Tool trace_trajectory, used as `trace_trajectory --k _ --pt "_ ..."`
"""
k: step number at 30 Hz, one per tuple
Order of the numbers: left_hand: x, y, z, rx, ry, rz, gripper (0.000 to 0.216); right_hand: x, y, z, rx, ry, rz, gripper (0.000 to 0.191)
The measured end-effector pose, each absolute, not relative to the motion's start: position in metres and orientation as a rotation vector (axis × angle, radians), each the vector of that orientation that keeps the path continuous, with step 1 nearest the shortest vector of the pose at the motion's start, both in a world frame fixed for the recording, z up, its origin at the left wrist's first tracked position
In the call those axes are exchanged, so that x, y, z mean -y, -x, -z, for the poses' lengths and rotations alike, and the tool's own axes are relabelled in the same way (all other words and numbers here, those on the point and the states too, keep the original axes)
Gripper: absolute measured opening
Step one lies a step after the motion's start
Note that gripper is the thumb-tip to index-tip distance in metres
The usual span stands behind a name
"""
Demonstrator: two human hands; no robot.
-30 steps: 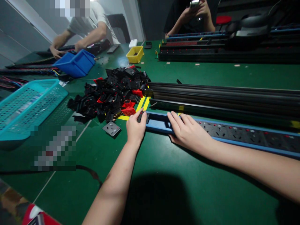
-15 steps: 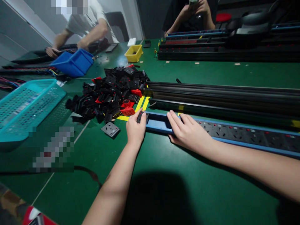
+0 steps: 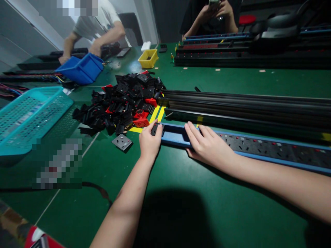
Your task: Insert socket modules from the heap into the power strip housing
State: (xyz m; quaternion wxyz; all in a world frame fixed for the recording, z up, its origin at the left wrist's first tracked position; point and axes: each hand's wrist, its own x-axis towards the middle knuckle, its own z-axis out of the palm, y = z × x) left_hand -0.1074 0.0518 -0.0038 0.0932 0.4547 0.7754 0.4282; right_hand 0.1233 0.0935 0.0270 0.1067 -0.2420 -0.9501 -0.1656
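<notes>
Blue rail (image 3: 173,137), left grip (image 3: 150,140) clamped on its end, right grip (image 3: 207,144) clasped across it, green tabletop (image 3: 181,175) along near edge

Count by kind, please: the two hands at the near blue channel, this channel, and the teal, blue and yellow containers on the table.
Hands, left hand and right hand: 2
Blue channel: 1
Teal basket: 1
Blue bin: 1
Yellow bin: 1
Total: 6
</notes>
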Motion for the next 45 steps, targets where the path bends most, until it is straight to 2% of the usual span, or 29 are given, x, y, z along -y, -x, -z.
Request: trace_trajectory --k 29,39,45 --pt "-0.054 0.11 0.003 -2.289 -1.367 -1.271 0.04 -0.095 -0.124 -0.025 2.802 0.71 0.48 0.069" --pt "-0.052 0.099 0.002 -2.274 -1.559 -1.17 0.041 -0.094 -0.124 -0.025 2.797 0.705 0.498 0.069" --pt "-0.053 0.096 0.0 -2.375 -1.564 -1.117 0.03 -0.095 -0.123 -0.026 2.791 0.709 0.496 0.068"
